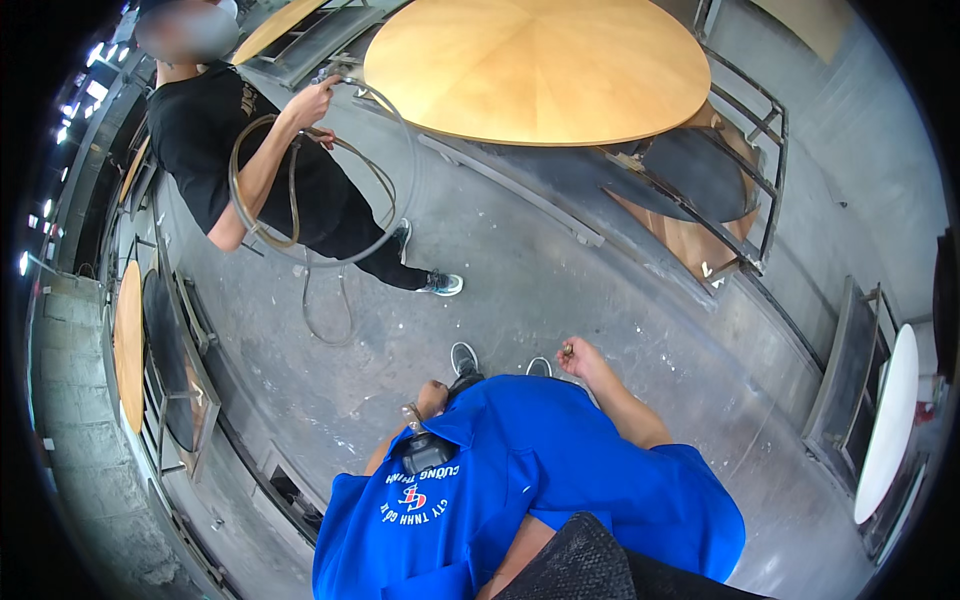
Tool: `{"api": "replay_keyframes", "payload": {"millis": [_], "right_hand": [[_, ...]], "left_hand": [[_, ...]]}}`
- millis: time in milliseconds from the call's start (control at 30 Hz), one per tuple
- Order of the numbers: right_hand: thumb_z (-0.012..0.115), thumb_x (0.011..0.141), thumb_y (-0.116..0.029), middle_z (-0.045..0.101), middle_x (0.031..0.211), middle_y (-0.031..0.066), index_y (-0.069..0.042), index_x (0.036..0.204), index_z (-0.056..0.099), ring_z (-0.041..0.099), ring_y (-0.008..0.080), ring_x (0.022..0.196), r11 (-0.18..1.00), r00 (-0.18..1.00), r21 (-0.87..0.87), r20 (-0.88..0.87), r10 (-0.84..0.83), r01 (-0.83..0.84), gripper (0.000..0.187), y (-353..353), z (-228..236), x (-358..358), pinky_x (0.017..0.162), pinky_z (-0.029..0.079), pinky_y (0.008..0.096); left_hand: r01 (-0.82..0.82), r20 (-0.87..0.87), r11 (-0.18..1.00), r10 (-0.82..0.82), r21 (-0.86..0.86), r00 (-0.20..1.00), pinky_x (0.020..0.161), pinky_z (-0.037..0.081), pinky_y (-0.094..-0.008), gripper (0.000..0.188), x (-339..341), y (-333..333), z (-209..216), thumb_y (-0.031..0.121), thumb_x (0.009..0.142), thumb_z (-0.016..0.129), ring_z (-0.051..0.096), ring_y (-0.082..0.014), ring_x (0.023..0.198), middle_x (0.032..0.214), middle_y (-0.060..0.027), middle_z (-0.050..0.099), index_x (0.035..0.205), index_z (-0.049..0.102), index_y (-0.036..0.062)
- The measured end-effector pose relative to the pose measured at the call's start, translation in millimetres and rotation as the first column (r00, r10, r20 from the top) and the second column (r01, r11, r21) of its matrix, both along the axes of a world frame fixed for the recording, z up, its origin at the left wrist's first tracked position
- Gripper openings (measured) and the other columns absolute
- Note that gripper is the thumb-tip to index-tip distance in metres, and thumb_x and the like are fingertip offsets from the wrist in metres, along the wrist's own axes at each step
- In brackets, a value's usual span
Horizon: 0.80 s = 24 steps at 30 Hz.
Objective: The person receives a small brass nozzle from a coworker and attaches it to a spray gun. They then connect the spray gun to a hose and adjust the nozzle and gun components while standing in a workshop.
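My right hand (584,360) pinches a small brass-coloured piece (568,349) at its fingertips; my left hand (433,398) is curled, and I cannot tell whether it holds anything. A black device (427,453) sits against my blue work shirt (570,440), just behind that hand. Beyond both hands, a metal rack (775,190) bears a wooden tabletop (535,70); ahead and left, a co-worker (190,130) holds looped hose (294,195).

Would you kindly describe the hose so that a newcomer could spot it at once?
At upper left, beside the large wood-toned tabletop, stands a person in black. The hose they hold hangs in loose loops, unlike the rigid, flat tabletop.
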State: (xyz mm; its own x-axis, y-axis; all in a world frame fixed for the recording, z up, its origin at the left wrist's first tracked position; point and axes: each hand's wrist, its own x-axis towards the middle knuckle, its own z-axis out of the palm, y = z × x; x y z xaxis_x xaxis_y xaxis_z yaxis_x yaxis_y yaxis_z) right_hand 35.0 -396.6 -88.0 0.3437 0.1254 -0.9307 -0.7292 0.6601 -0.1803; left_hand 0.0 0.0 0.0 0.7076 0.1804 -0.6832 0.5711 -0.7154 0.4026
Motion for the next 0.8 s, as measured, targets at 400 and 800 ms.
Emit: {"api": "replay_keyframes", "payload": {"millis": [400, 800], "right_hand": [[0.050, 0.096, -0.019, 0.056, 0.077, 0.0101, -0.009, 0.092, 0.053, 0.060, 0.0234, 0.067, 0.998, 0.999, 0.039, -0.008, 0.043, -0.042, 0.012, -4.4, -3.4, -5.4, 0.056, 0.053, 0.0356], [0.051, 0.096, -0.021, 0.057, 0.077, 0.0101, -0.009, 0.093, 0.054, 0.060, 0.0226, 0.066, 0.999, 0.999, 0.005, -0.026, 0.046, -0.046, 0.012, 4.3, 10.1, -7.9, 0.055, 0.052, 0.0350]], "left_hand": [[-0.129, -0.059, 0.991, 0.127, -0.023, 0.990, 0.051, 0.057, -0.0378, 0.031, -24.2, -4.7, -30.9, 0.022, 0.090, 0.053, 0.068, -0.0270, 0.054, 0.073, -0.0175, 0.070, 0.102, 0.071, -0.0006], [-0.132, -0.047, 0.991, 0.133, 0.028, 0.990, 0.073, 0.058, -0.0398, 0.033, -34.8, 7.2, -45.6, 0.026, 0.088, 0.056, 0.073, -0.0299, 0.076, 0.087, -0.0199, 0.073, 0.104, 0.071, 0.0011]]}}
